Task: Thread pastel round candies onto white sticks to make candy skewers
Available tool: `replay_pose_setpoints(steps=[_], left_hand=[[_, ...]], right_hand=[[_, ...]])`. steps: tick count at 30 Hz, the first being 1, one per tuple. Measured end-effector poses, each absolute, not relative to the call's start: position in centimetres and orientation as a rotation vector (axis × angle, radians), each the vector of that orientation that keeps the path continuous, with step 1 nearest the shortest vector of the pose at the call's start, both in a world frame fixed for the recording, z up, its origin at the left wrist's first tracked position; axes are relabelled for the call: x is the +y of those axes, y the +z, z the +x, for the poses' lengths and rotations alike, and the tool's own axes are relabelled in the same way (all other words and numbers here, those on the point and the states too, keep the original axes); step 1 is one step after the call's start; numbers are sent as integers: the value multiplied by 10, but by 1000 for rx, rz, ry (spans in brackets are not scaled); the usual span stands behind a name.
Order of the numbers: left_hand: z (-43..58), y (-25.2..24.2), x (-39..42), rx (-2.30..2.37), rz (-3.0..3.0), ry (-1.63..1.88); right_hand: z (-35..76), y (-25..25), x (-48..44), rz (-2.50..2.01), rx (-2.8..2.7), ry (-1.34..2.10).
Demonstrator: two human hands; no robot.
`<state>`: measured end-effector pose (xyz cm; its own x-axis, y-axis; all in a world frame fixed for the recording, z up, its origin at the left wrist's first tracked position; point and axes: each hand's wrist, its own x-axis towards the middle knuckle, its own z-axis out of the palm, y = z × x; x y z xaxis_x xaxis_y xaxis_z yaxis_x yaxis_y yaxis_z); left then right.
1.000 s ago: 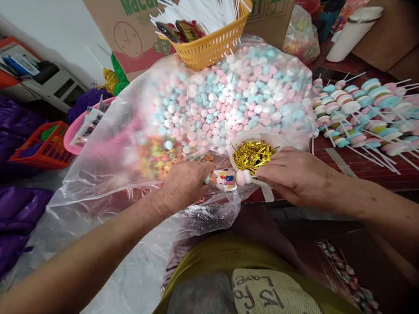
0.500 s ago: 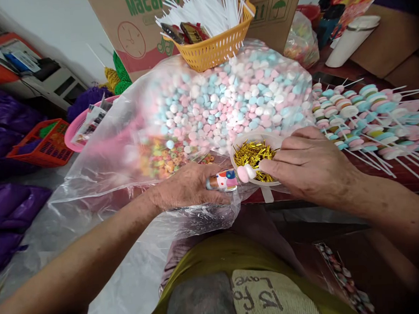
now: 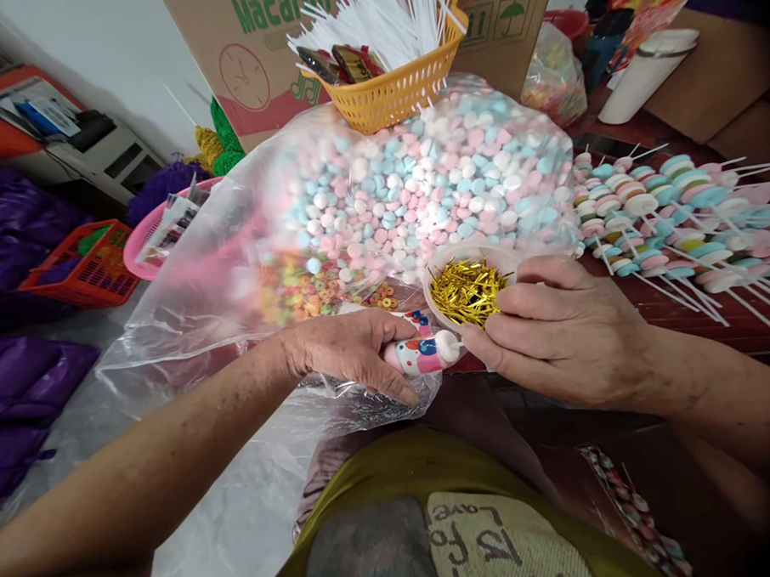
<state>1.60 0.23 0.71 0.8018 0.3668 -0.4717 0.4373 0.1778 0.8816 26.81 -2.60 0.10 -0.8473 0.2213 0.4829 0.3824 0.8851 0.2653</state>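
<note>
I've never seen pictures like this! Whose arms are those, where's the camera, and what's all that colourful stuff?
No machine here: those are a person's bare arms, seen by a camera worn on their head, looking down. The left hand holds a patterned wrapper; a white, sweet-like piece shows at its end. The right hand pinches the thin white stick there. Beyond is a big clear bag of pink, blue and white pieces. Nearby are a tub of gold strips and a yellow basket of white sticks. To the right lie threaded treats.
</note>
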Motion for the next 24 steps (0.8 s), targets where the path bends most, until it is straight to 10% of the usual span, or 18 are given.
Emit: replay_pose_setpoints(steps=[24], left_hand=[[23,-16,5,827,1576,402]], right_hand=[[222,-38,-7,-809,-2431,259]])
